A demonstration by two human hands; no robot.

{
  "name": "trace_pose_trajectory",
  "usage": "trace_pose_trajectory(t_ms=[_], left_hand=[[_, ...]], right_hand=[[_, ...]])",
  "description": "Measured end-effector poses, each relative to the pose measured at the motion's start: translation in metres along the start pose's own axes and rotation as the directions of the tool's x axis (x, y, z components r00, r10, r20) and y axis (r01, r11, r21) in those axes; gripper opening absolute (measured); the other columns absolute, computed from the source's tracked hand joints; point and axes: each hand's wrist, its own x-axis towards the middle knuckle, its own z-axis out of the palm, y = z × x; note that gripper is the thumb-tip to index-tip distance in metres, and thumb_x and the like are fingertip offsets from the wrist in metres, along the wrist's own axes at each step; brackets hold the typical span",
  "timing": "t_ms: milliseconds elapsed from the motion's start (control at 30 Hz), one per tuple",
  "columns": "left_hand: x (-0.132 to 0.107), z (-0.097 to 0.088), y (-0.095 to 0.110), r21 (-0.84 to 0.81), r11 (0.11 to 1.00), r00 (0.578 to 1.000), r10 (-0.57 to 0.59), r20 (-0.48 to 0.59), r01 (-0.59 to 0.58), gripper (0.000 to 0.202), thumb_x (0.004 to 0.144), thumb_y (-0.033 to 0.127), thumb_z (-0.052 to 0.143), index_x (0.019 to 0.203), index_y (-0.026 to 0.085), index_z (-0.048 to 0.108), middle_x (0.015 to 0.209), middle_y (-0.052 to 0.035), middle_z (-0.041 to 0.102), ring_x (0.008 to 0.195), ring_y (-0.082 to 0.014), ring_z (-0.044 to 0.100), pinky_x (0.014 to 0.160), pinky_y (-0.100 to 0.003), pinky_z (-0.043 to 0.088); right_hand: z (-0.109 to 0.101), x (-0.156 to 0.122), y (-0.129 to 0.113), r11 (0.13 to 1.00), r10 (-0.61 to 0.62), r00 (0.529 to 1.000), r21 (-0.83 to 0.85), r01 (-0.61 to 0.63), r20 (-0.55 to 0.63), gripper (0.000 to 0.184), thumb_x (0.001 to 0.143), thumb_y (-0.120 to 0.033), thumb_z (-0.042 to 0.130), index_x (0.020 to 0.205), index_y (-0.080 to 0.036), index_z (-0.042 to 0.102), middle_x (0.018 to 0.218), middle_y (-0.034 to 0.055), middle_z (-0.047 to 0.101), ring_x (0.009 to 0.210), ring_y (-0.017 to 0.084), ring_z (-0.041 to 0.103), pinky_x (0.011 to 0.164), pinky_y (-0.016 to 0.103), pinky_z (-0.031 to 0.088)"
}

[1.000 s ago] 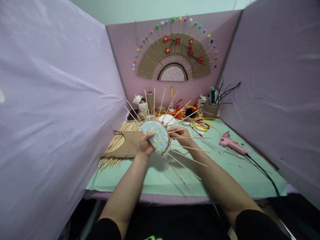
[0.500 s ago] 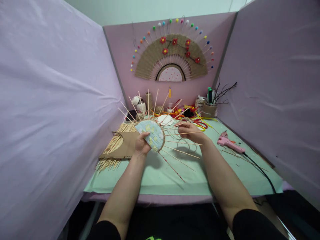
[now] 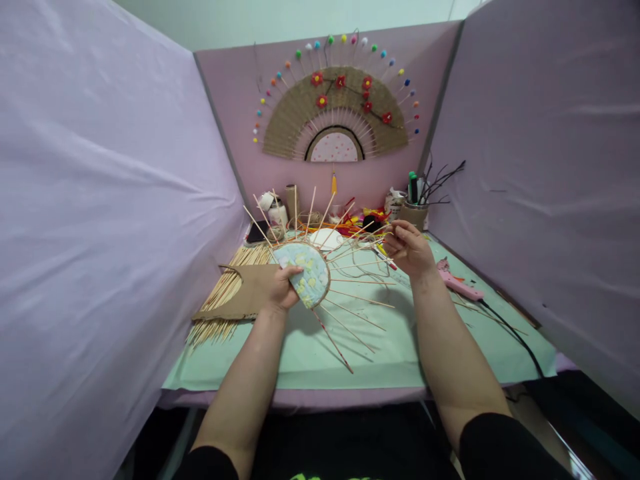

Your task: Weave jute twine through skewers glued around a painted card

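Note:
My left hand (image 3: 284, 288) grips a half-round fan base (image 3: 309, 270) covered in pale blue cloth with yellow patches, thumb on its front. Thin bamboo sticks (image 3: 357, 303) radiate from its curved edge, the lowest one stained dark red. To the right of the base, my right hand (image 3: 409, 248) is raised with thumb and fingers pinched together by the stick tips. Thin twine (image 3: 353, 267) runs in loose loops between the sticks and that hand, and appears pinched in it; the fingertips are small in view.
Cardboard with a curved cutout (image 3: 250, 290) lies over a pile of bamboo sticks (image 3: 213, 327) at left. A pink glue gun (image 3: 460, 283) with a black cord rests at right. Behind are a white disc (image 3: 326, 239), jars and a pot of twigs (image 3: 414, 215). A finished fan (image 3: 337, 100) hangs on the back panel.
My right hand has moved right and slightly up, away from the fan base, and the twine loops have lifted with it. My left hand keeps its grip; the base is slightly turned.

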Motion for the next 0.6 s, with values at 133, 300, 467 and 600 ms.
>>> trace_pose_trajectory(t_ms=[133, 300, 467, 600], left_hand=[[0.003, -0.003, 0.001, -0.026, 0.999, 0.999, 0.033, -0.026, -0.033, 0.052, 0.061, 0.004, 0.052, 0.113, 0.010, 0.058, 0.097, -0.0094, 0.072, 0.106, -0.0272, 0.062, 0.100, -0.046, 0.042], [0.008, -0.010, 0.004, -0.087, 0.984, 0.985, 0.150, -0.079, -0.157, 0.046, 0.064, 0.006, 0.051, 0.108, 0.015, 0.061, 0.091, -0.0058, 0.073, 0.106, -0.0256, 0.062, 0.100, -0.044, 0.043], [0.008, -0.013, 0.006, -0.121, 0.967, 0.973, 0.214, -0.086, -0.223, 0.047, 0.065, 0.008, 0.050, 0.110, 0.016, 0.061, 0.091, -0.0051, 0.073, 0.105, -0.0246, 0.063, 0.099, -0.042, 0.044], [0.006, -0.010, 0.006, -0.146, 0.960, 0.969, 0.223, -0.104, -0.237, 0.049, 0.064, 0.006, 0.051, 0.112, 0.016, 0.060, 0.089, -0.0048, 0.073, 0.103, -0.0238, 0.063, 0.099, -0.041, 0.044]], right_hand=[[0.000, 0.000, -0.001, 1.000, 0.029, 0.999, -0.004, -0.029, 0.024, 0.015, 0.067, -0.035, 0.069, 0.073, -0.024, 0.061, 0.064, -0.0038, 0.053, 0.044, 0.005, 0.020, 0.042, 0.022, 0.019], [-0.002, -0.001, 0.007, 0.970, 0.194, 0.980, -0.160, -0.185, 0.043, 0.025, 0.064, -0.039, 0.072, 0.066, -0.020, 0.056, 0.049, -0.0081, 0.029, 0.044, 0.005, 0.018, 0.042, 0.021, 0.013], [0.009, -0.006, 0.024, 0.671, 0.513, 0.844, -0.687, -0.279, 0.158, 0.030, 0.065, -0.043, 0.070, 0.074, -0.015, 0.063, 0.054, -0.0052, 0.042, 0.047, 0.005, 0.029, 0.043, 0.021, 0.020], [0.038, -0.019, 0.039, 0.543, 0.724, 0.561, -0.834, -0.103, 0.402, 0.026, 0.070, -0.040, 0.065, 0.071, -0.014, 0.065, 0.061, -0.0030, 0.052, 0.056, 0.008, 0.041, 0.051, 0.021, 0.031]])
